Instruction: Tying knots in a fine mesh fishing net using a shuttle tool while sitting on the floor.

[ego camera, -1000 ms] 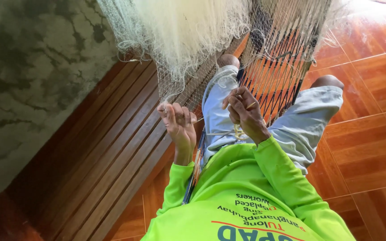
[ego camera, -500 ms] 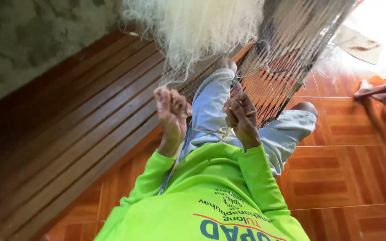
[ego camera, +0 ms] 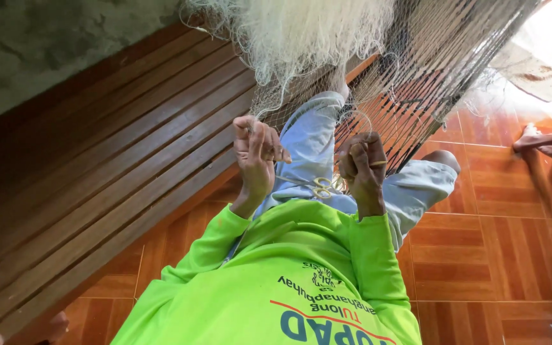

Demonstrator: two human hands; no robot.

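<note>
Both hands raised before the chest, left hand and right hand each closed on strands of the pale fishing net hanging ahead, apparently keeping the mesh taut, while small scissors lie on the lap between them.

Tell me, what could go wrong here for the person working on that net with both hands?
The fine net drapes over both knees, so its mesh could snag the fingers of the left hand or right hand. Small scissors lie loose on the lap and might slip to the tiled floor or catch in the strands.
</note>
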